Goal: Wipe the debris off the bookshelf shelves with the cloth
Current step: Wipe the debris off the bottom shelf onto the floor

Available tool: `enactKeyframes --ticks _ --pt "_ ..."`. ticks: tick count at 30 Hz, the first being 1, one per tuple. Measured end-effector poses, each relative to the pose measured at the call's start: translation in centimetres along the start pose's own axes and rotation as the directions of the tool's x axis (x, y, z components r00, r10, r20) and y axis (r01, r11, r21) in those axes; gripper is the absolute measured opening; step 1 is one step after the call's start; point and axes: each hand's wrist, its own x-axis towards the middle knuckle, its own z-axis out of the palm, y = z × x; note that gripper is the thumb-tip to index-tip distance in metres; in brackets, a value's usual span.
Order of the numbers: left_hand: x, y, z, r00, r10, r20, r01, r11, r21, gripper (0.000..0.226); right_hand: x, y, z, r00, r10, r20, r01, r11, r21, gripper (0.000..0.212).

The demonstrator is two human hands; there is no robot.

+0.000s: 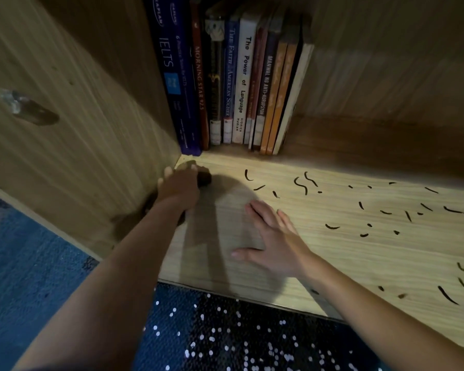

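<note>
Head view: looking down into a lit bookshelf compartment. Left grip at the back-left corner of the shelf, just in front of the books and close against the side wall; motion-blurred. Closed over the cloth, a dark brown wad showing past the knuckles and touching the shelf.

Right grip flat on the shelf, palm down, fingers straight and spread, holding nothing. Positioned nearer the front edge, apart from the left grip.

Debris as thin, dark, curved bits scattered over the shelf to the right of both grips, from near the books out to the front edge. Nearest bits just beside the right grip's fingertips; all apart from the cloth.

Books upright in a row at the back, spines outward, leftmost against the side wall. Blue floor below the shelf's front edge.
</note>
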Motion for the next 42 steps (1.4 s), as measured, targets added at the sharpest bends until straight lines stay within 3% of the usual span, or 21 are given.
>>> enactKeyframes --ticks 4,9,11,15,18,21,25,29,32,35,38,42 --pt "1.5 2.0 0.3 0.989 0.148 -0.026 -0.146 0.987 0.064 0.056 0.0 0.0 0.1 1.000 -0.008 -0.007 0.008 1.000 0.007 0.115" --pt "-4.0 1.7 1.6 0.901 0.422 0.102 -0.417 0.906 -0.066 0.066 0.1 0.0 0.1 1.000 0.000 0.029 0.000 1.000 0.015 0.106" --pt "-4.1 -0.6 1.4 0.936 0.337 0.099 -0.329 0.940 -0.089 0.062 0.0 0.0 0.0 1.000 0.005 0.030 -0.005 1.000 0.017 0.103" --pt "-0.8 -1.1 0.0 0.993 0.104 0.050 -0.108 0.991 0.080 0.058 -0.1 -0.3 -0.2 0.999 0.016 0.046 -0.016 1.000 0.010 0.096" --pt "-1.5 0.9 -0.2 0.990 0.122 0.071 -0.128 0.988 0.088 0.060 -0.2 -0.4 -0.4 0.998 0.034 0.059 -0.035 0.999 0.024 0.097" --pt "-6.4 1.0 0.0 0.960 0.241 0.142 -0.243 0.970 0.002 0.062 -0.3 -0.7 -0.5 0.997 0.034 0.072 -0.037 0.998 0.045 0.096" --pt "-15.4 -1.5 1.7 0.878 0.445 0.177 -0.473 0.861 0.186 0.067 -1.3 -0.9 -2.4 0.992 -0.001 0.123 -0.015 0.991 0.134 0.072" --pt "-14.8 -5.7 0.6 0.969 0.216 0.119 -0.243 0.921 0.304 0.067 -4.7 -1.7 -2.7 0.990 -0.064 0.127 0.069 0.997 -0.042 0.067" --pt "-13.9 -5.0 1.3 0.992 0.073 0.100 -0.087 0.985 0.151 0.064 -8.1 -2.2 -2.2 0.991 -0.080 0.106 0.085 0.995 -0.044 0.065" --pt "-14.0 -4.2 1.9 0.993 0.045 0.111 -0.048 0.999 0.026 0.064 -10.7 -0.8 -2.4 0.995 -0.023 0.099 0.024 1.000 -0.012 0.061" --pt "-15.7 -1.0 2.5 0.983 0.160 0.087 -0.158 0.987 -0.031 0.062 -13.1 0.8 -2.8 0.995 0.068 0.079 -0.072 0.996 0.051 0.058" --pt "-18.0 5.7 2.4 0.915 0.378 0.144 -0.336 0.909 -0.248 0.053 -15.5 1.7 -3.7 0.988 0.146 0.044 -0.150 0.981 0.119 0.055"
